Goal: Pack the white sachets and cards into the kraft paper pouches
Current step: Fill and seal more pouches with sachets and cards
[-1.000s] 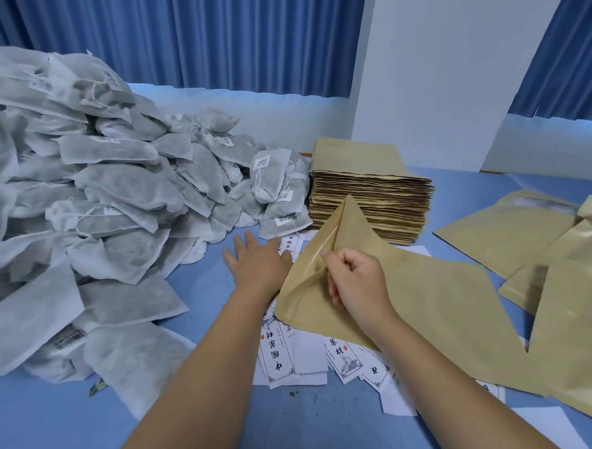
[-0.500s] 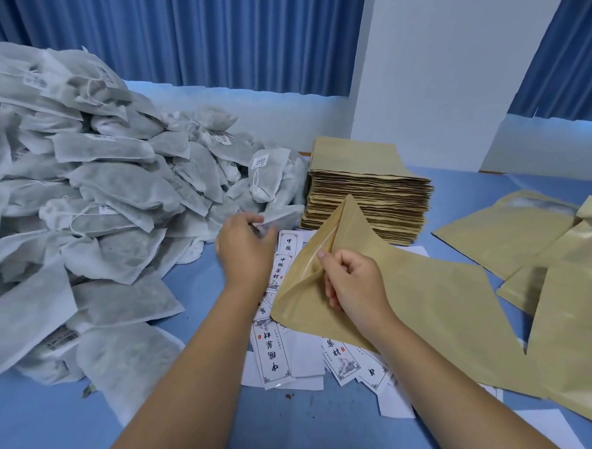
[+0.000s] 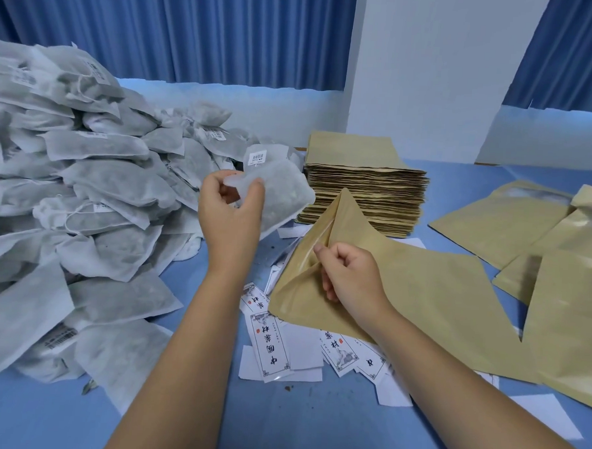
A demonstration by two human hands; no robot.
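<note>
Left hand (image 3: 231,214) pinching white sachet (image 3: 279,196), right hand (image 3: 348,278) – fingers curled – gripping open kraft pouch (image 3: 404,281)

Matt fibrous cloth-like sachets (image 3: 84,179), matt kraft paper pouch (image 3: 421,292) with glossy inner lining, smooth white paper cards (image 3: 271,350)

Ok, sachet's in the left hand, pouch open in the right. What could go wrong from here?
The right hand pinches just one lip of the kraft pouch, so its mouth may sag shut and snag the sachet. The left hand grips the sachet by one end; it could fold or slip. The cards lie partly under the pouch and might get dragged.
</note>
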